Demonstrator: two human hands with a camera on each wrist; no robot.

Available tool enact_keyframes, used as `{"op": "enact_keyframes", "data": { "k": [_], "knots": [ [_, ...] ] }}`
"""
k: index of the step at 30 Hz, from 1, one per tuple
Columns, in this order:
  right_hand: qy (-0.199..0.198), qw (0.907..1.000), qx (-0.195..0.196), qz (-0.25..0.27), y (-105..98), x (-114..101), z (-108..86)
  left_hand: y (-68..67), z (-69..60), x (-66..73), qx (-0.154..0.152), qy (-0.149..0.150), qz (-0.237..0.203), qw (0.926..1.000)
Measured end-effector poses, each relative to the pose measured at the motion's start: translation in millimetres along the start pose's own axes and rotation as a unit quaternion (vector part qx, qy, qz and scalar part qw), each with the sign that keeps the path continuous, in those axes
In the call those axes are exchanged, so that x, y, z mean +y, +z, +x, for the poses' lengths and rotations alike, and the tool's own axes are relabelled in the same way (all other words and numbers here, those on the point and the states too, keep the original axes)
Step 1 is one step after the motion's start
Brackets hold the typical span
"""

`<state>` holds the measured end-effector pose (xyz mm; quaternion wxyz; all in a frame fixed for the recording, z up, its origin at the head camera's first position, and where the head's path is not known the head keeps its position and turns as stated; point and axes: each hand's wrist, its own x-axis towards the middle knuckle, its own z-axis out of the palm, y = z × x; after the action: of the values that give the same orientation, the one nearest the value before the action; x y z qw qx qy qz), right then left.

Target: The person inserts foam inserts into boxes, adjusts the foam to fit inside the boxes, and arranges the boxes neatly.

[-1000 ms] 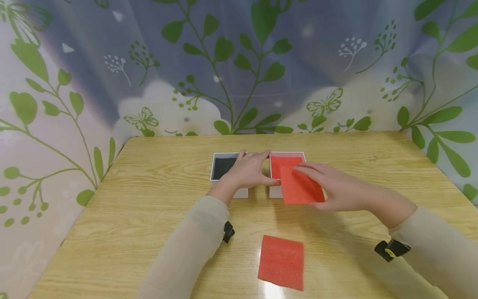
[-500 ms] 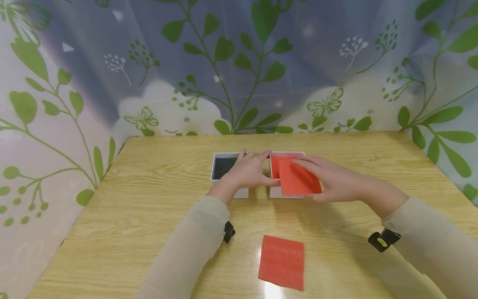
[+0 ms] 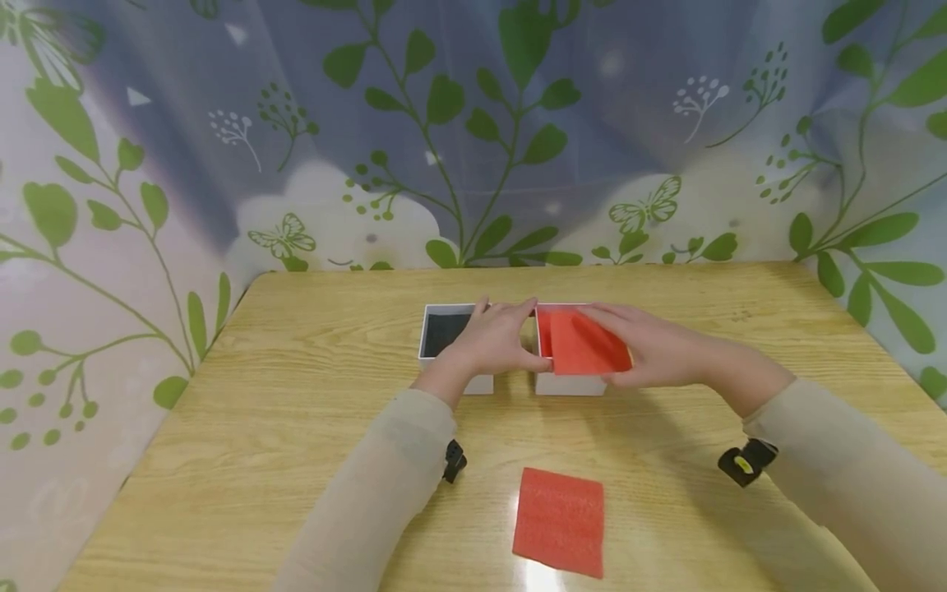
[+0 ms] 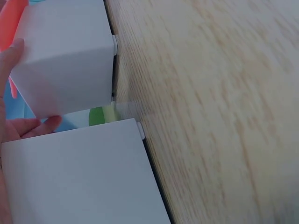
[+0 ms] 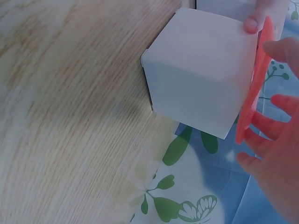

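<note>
Two small white boxes stand side by side: the left box holds dark cloth, the right box red cloth. My left hand spreads over the gap, its thumb touching the right box's near left corner; in the left wrist view, fingertips show between the boxes. My right hand pinches a red cloth square at its right side, thumb in front and fingers behind. That square lies slanted over the right box's opening; the right wrist view shows its red edge along the box top.
Another red cloth square lies flat on the wooden table near the front. A curtain printed with leaves hangs behind the table's far edge. Both wrists carry a black strap-on device.
My right hand has carried the red cloth square forward and slightly left, lowering it over the right box. The left hand stays in place on the boxes.
</note>
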<state>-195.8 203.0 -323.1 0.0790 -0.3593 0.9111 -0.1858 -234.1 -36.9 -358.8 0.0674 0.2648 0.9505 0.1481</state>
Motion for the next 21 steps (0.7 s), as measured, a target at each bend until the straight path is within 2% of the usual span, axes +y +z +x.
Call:
{"op": "enact_keyframes", "data": {
  "k": [11, 16, 21],
  "knots": [
    [0.013, 0.9996, -0.017, 0.018, -3, 4, 9.4, -1.3, -0.4, 2.0, -0.012, -0.01, 0.002, 0.9999],
    [0.023, 0.999, -0.021, 0.031, -4, 7, 12.8, 0.1, 1.0, 1.5, -0.007, -0.009, 0.002, 0.9999],
    [0.018, 0.9989, -0.024, 0.036, -4, 9, 14.9, 0.6, 1.4, 1.1, -0.006, -0.008, 0.005, 0.9999]
  ]
}}
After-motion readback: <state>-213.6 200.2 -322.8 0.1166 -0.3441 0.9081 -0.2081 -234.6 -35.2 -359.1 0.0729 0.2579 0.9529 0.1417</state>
